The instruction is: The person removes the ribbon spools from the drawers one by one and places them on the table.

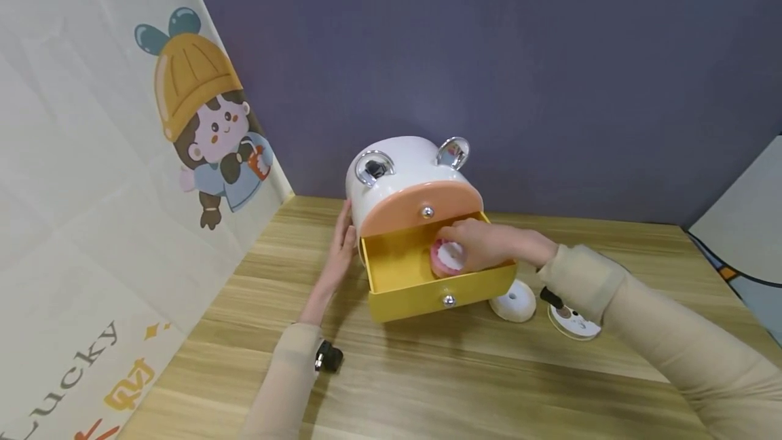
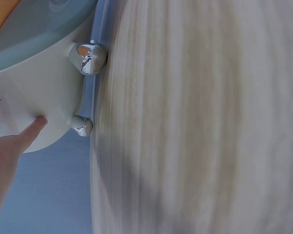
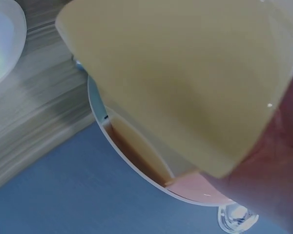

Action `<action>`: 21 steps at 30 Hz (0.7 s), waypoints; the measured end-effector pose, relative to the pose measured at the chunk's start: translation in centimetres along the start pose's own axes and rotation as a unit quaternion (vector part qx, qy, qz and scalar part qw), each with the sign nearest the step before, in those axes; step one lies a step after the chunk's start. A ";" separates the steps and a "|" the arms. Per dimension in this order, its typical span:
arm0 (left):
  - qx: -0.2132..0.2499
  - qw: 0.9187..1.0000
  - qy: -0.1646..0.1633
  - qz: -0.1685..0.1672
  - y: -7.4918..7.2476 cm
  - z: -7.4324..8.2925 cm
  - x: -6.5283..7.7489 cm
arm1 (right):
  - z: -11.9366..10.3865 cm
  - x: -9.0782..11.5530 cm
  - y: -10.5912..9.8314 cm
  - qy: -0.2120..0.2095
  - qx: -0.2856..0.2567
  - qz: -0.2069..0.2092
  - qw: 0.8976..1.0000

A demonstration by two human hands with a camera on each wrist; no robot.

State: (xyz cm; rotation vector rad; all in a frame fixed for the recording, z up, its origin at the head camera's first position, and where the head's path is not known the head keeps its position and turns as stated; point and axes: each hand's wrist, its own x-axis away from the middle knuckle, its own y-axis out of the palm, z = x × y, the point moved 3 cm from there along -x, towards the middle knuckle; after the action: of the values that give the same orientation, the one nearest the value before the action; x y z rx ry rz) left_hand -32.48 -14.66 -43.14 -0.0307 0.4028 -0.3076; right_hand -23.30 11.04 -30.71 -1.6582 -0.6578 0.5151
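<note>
My right hand [image 1: 485,244] reaches into the pulled-out yellow drawer [image 1: 409,301]. Its fingers grip a pink-edged round roll [image 1: 444,258] with a white face, low inside the drawer; the far fingers are hidden. The drawer belongs to a small white storage box [image 1: 403,158] with silver ears and a peach upper front. Against the box's left side rests my left hand [image 1: 342,243], fingers extended. In the left wrist view, a fingertip of the left hand [image 2: 12,151] touches the white wall. The drawer's side [image 3: 176,83] blocks the roll from the right wrist view.
Right of the drawer, a white disc with a centre hole [image 1: 513,301] lies on the wooden table [image 1: 464,386]. Beside it is another round white item with a printed face [image 1: 574,322], partly under my right sleeve. A dark blue wall [image 1: 519,73] stands behind the box.
</note>
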 end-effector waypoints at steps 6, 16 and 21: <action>0.006 1.000 -0.009 -0.002 0.1 0.1 0.0 | -0.3 0.3 -1.0 -0.011 0.012 0.023 1.000; 0.014 0.999 -0.032 -0.012 0.6 3.1 0.8 | -0.3 1.2 -3.0 0.075 -0.028 -0.016 0.997; 0.019 0.999 -0.036 -0.011 0.7 3.4 0.9 | -0.4 2.2 -4.4 0.090 -0.056 -0.001 0.994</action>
State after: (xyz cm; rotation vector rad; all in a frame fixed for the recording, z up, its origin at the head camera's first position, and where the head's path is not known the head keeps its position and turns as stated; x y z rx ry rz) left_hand -30.20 -14.40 -40.46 -0.0093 0.3249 -0.3338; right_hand -22.08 12.75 -26.26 -1.7860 -0.5622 0.3269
